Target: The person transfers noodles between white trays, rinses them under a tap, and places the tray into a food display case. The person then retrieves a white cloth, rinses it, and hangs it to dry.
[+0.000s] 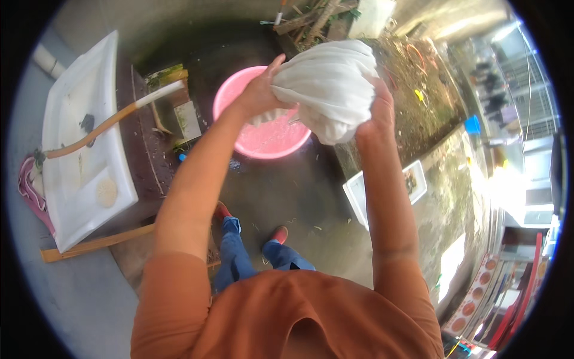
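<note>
A bunched white cloth [329,87] is raised between my two hands, partly above the right side of a pink plastic basin [273,139] on the wet ground. My left hand [262,92] grips the cloth's left side, its thumb and fingers spread around the folds. My right hand [379,107] holds the opposite side, with its fingers partly hidden by the fabric. A length of the cloth hangs under my left hand, over the basin. Water shows inside the basin.
A white sink [121,179] stands at the left, with a long-handled stick [117,117] across it. A white tray [355,197] lies by my right forearm. A soil bed [421,121] and a blue cup [472,124] are farther right. Branches [314,22] lie beyond the basin.
</note>
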Motion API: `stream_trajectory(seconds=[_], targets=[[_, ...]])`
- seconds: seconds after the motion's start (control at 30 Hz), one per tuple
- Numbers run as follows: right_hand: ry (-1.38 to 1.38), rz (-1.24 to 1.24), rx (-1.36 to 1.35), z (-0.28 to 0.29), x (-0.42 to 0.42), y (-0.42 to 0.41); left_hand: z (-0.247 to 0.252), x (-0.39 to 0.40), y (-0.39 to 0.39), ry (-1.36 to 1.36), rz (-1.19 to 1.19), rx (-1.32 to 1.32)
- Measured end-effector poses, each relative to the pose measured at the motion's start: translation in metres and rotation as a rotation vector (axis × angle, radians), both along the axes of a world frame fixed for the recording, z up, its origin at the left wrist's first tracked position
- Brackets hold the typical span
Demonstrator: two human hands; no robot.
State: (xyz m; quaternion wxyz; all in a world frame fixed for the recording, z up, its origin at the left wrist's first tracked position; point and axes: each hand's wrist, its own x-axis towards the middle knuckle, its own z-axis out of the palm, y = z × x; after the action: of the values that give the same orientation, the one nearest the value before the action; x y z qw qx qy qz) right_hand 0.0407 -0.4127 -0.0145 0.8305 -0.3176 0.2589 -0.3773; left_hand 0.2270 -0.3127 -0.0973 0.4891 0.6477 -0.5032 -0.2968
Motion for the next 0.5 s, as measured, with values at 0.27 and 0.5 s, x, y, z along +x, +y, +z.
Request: stream_trajectory(seconds=[0.27,0.5], targets=[[-0.049,-0.060,0.124,-0.059,-0.103,-0.032,0.079,-0.034,-0.018,-0.189,-0.022,0.013],[0.333,-0.139,-0.005,-0.105,-0.147,-0.015,0.178,-0.081,-0.071,-0.809,-0.298,-0.189]])
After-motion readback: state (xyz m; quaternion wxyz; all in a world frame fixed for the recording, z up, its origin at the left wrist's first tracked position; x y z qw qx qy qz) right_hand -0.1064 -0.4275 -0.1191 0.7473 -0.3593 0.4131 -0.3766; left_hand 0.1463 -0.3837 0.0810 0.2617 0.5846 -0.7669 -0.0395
